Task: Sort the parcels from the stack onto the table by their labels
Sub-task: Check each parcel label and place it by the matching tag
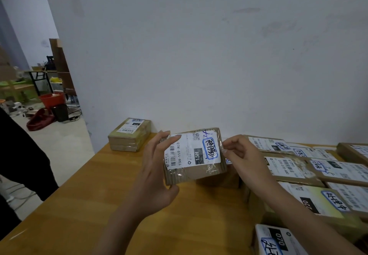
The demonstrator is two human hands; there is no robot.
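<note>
A flat brown cardboard parcel (pixel 199 170) with a white label reading 15H is held up above the wooden table (pixel 83 205), label facing me. My left hand (pixel 157 173) grips its left edge, thumb below and fingers over the top corner. My right hand (pixel 242 155) pinches its right edge. A short stack of two parcels (pixel 129 135) with a 010 label lies at the table's far left corner by the wall. Several labelled parcels (pixel 294 167) lie packed together on the right, marked 070 and 220.
A white wall runs directly behind the table. A person in dark clothing (pixel 18 155) stands at the table's left edge. Beyond, the floor holds a red tub (pixel 52 99), a dark red bag and cables. Another 070 parcel (pixel 278 240) lies at the bottom right.
</note>
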